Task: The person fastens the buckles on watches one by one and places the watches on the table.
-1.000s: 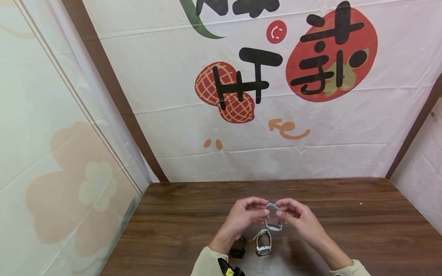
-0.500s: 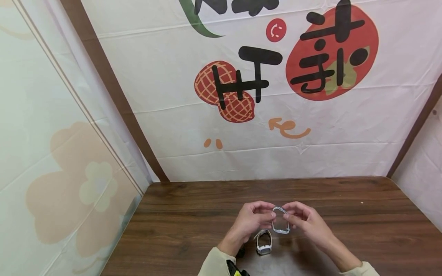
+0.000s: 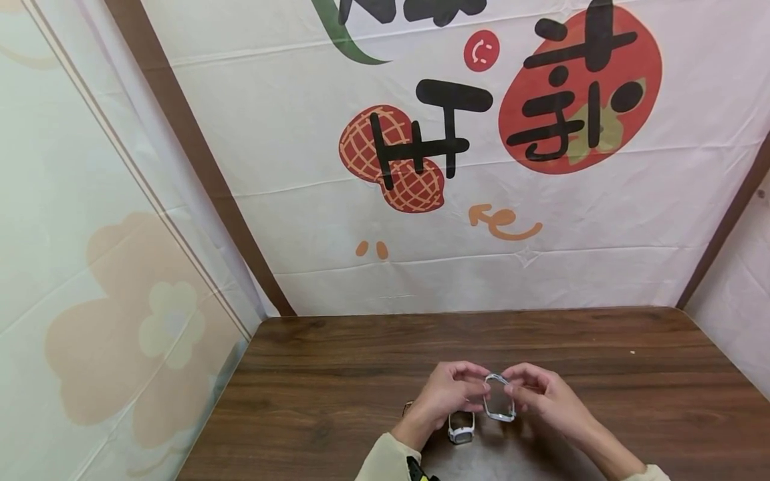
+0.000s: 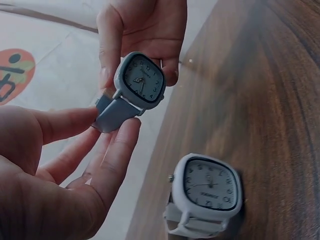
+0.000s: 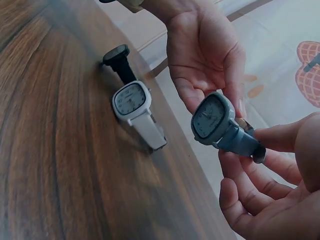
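Note:
Both hands hold up a light blue wristwatch [image 3: 500,417], its strap bent into a loop, over the table. My left hand [image 3: 451,391] pinches one side of the strap between thumb and fingertips. From the other side my right hand [image 3: 544,395] pinches it likewise. The square dial [image 4: 143,80] faces the left wrist camera, with the blue strap [image 4: 117,114] between the fingers. A white wristwatch [image 5: 132,102] rests on the table just below the hands. Beside it lies a black wristwatch [image 5: 117,62], mostly hidden by my left wrist in the head view.
The dark wood-grain table [image 3: 337,374] runs back to a white printed cloth [image 3: 313,200] hanging behind it. Another pale cloth with a flower print [image 3: 120,321] hangs along the left side. A tiny light speck [image 3: 632,352] lies far right on the table.
Both hands have moved right and a little nearer the body, carrying the blue wristwatch. My left forearm now covers most of the black wristwatch. The white wristwatch stays in place.

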`<action>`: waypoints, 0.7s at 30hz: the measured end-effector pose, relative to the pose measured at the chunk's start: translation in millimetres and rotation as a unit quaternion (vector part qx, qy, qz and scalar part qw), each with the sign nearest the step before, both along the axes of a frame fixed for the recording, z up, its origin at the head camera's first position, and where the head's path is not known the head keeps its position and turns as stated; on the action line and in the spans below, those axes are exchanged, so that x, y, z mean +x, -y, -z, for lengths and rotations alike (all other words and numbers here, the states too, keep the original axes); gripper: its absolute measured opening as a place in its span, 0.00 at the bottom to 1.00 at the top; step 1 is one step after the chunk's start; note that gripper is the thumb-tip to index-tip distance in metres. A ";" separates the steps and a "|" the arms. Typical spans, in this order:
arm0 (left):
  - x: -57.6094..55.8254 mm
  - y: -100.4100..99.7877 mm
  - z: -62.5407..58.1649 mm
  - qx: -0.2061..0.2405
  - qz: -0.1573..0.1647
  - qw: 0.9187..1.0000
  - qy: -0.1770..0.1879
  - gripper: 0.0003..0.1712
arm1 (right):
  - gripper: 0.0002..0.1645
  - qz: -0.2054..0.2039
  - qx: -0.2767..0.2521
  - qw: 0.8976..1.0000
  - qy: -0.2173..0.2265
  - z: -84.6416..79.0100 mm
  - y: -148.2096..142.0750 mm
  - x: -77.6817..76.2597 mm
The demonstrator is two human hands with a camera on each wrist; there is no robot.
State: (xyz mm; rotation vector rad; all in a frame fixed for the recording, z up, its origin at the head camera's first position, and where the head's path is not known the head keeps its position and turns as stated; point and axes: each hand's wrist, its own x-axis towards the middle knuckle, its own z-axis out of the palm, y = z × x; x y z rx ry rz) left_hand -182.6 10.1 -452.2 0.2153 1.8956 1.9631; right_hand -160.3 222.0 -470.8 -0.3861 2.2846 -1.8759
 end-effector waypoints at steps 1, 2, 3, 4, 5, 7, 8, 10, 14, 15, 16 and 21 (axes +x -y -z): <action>0.7 -0.6 0.7 -0.004 0.002 1.000 0.000 0.12 | 0.20 -0.002 0.003 1.000 0.002 0.9 -1.3 0.2; 1.4 -1.3 1.5 -0.007 0.002 1.000 0.000 0.12 | 0.19 -0.005 0.007 1.000 0.001 1.9 -2.5 0.3; 2.1 -1.7 1.9 -0.012 0.004 1.000 -0.001 0.12 | 0.19 -0.008 0.009 1.000 0.001 2.9 -3.7 0.4; 2.7 -2.4 2.9 -0.014 0.005 1.000 0.000 0.12 | 0.19 -0.010 0.011 1.000 0.000 3.8 -4.6 0.6; 3.2 -3.1 3.5 -0.016 0.006 1.000 0.000 0.12 | 0.19 -0.013 0.012 1.000 -0.001 4.6 -5.6 0.8; 3.8 -5.0 4.5 -0.018 0.009 1.000 -0.002 0.12 | 0.19 -0.016 0.014 1.000 0.003 6.1 -7.4 1.3; 4.0 -6.1 5.0 -0.019 0.010 1.000 -0.001 0.12 | 0.20 -0.016 0.014 1.000 0.009 6.9 -8.2 1.7; 4.4 -8.1 5.8 -0.023 0.012 1.000 0.002 0.12 | 0.20 -0.020 0.013 1.000 0.018 8.4 -9.8 2.5; 5.6 -11.8 7.1 -0.043 0.009 0.999 0.006 0.13 | 0.19 -0.027 0.013 0.999 0.021 12.5 -13.0 3.9; 5.8 -12.3 7.4 -0.047 0.009 0.999 0.008 0.13 | 0.18 -0.031 0.012 0.999 0.018 13.7 -13.8 4.1; 6.1 -12.8 8.0 -0.051 0.008 0.999 0.010 0.13 | 0.18 -0.032 0.013 0.999 0.018 14.7 -14.3 4.3; 6.6 -15.2 11.9 -0.061 0.011 0.998 0.006 0.13 | 0.18 -0.041 0.008 0.999 0.023 17.6 -16.6 5.5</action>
